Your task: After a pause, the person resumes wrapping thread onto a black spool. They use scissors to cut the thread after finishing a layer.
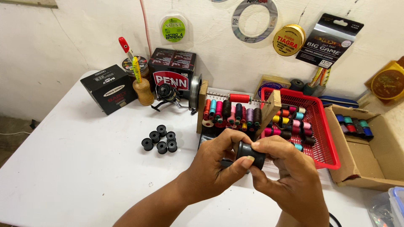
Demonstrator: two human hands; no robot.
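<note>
A white table (pixel 63 168) stands against a scuffed, off-white wall (pixel 50 38) in even light.

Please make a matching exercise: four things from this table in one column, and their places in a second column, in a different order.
Things:
1. black spool
2. six black spools
3. red basket
4. cardboard box

Places:
A. at the far right of the table
B. between both hands
C. loose on the white table, left of the hands
D. between the wooden thread rack and the cardboard box

Pairs: 1-B, 2-C, 3-D, 4-A
</note>
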